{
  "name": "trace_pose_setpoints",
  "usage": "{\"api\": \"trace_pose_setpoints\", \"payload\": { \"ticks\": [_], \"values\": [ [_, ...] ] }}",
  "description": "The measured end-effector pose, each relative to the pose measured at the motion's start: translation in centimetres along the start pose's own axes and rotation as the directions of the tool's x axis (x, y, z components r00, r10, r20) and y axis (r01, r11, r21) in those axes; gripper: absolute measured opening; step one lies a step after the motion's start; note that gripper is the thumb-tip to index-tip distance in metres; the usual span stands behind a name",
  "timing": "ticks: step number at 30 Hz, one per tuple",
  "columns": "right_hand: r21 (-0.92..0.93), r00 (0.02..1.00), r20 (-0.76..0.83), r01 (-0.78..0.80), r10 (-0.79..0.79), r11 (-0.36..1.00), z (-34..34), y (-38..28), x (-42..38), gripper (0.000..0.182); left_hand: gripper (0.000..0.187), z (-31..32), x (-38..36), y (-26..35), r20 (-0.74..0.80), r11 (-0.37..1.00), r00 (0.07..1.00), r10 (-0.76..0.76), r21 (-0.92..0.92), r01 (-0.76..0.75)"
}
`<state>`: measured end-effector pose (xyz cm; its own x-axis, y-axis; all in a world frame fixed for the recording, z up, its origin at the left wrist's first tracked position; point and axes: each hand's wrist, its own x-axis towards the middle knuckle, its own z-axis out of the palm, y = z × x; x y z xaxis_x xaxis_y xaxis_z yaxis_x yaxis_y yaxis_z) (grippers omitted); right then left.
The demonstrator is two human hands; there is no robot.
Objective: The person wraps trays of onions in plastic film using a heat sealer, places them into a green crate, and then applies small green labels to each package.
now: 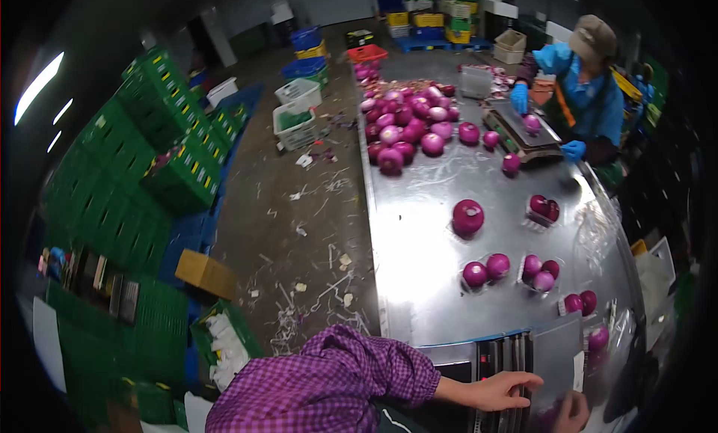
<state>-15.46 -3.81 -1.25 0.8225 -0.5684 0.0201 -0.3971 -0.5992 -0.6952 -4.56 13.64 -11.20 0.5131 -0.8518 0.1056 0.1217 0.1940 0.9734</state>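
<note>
A packing hall with a littered concrete floor (299, 209) and stacked green crates (142, 156) surrounds a long steel table (426, 283) strewn with red onions. At its near end, the person's left hand (502, 392), in a purple checked sleeve (336, 392), lies flat with fingers (529, 379) spread open across the slatted top of a sealing machine (508, 373). The right hand (572, 412) shows only partly at the bottom edge; it touches the lower edge of a grey flat panel (557, 358) on that machine, and whether its fingers close on anything cannot be told.

The panel sits directly between the two hands, touching the left fingertips on its near side. A packed onion tray (596, 339) lies just beyond it to the right, with more trays (540, 272) and a pair of onions (486, 270) further up the table, then a single large onion (467, 217). Judging from this, the step calls for keeping the left hand flat and steady on the machine while the right guides the panel squarely, with fingers clear of its edge.

At the far end, past a heap of loose onions (407, 123), a co-worker in blue gloves (520, 96) handles an onion at a scale (523, 130).
</note>
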Motion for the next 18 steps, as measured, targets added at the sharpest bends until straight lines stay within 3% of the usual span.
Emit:
{"api": "trace_pose_setpoints", "payload": {
  "ticks": [1, 2, 3, 5, 7, 9, 11, 13, 14, 16, 17, 18],
  "values": [
    [0.198, 0.997, 0.055, -0.060, 0.050, 0.978, 2.2, -1.4, -0.3, 0.018, 0.048, -0.2, -0.6, 0.0, -0.075, 0.997, 0.994, 0.076, -0.002, -0.076],
    [0.032, 0.985, 0.171, -0.039, 0.033, 0.999, 3.1, -3.9, -0.4, 0.017, 0.048, -0.5, -1.2, 0.1, -0.123, 0.993, 0.985, 0.121, 0.009, -0.121],
    [0.109, 0.976, 0.214, 0.018, -0.042, 0.994, 4.5, -6.1, -0.8, 0.017, 0.048, -1.0, -1.7, 0.4, -0.158, 0.991, 0.979, 0.131, 0.007, -0.131],
    [0.304, 0.940, 0.341, -0.108, -0.002, 0.947, 7.0, -6.0, -1.0, 0.016, 0.047, -2.2, -3.0, 0.9, -0.124, 0.993, 0.987, 0.097, 0.078, -0.088],
    [0.231, 0.935, 0.336, 0.034, -0.112, 0.972, 8.1, -7.8, -1.5, 0.015, 0.045, -2.9, -4.0, 0.3, -0.194, 0.989, 0.972, 0.134, 0.083, -0.119],
    [0.257, 0.920, 0.382, -0.010, -0.092, 0.966, 9.2, -6.7, -1.7, 0.014, 0.043, -3.9, -5.6, 0.0, -0.111, 0.989, 0.991, 0.077, 0.135, -0.062],
    [0.214, 0.935, 0.350, -0.029, -0.049, 0.976, 9.3, -6.4, -2.3, 0.016, 0.040, -4.2, -7.2, -1.2, -0.126, 0.985, 0.982, 0.140, 0.120, -0.125],
    [0.057, 0.986, 0.119, 0.113, -0.119, 0.992, 7.5, -6.3, -2.6, 0.020, 0.035, -5.4, -9.5, -2.9, -0.009, 0.982, 1.000, -0.011, 0.190, 0.012],
    [-0.133, 0.979, -0.050, 0.191, -0.199, 0.973, 6.1, -5.7, -2.6, 0.023, 0.035, -6.0, -10.8, -3.1, -0.016, 0.980, 1.000, -0.008, 0.197, 0.011],
    [-0.190, 0.969, -0.224, 0.060, -0.103, 0.980, 2.5, -0.2, -1.0, 0.028, 0.039, -7.2, -14.0, -2.5, -0.009, 0.939, 0.980, -0.200, 0.284, 0.194],
    [-0.272, 0.953, -0.265, 0.074, -0.149, 0.959, 0.8, 1.9, -0.4, 0.030, 0.036, -7.8, -15.6, -2.8, -0.084, 0.928, 0.977, -0.197, 0.307, 0.213],
    [-0.374, 0.962, -0.207, 0.092, -0.180, 0.923, -1.3, 2.4, -0.5, 0.029, 0.033, -8.1, -17.1, -3.3, -0.128, 0.920, 0.971, -0.201, 0.316, 0.232]
  ]
}}
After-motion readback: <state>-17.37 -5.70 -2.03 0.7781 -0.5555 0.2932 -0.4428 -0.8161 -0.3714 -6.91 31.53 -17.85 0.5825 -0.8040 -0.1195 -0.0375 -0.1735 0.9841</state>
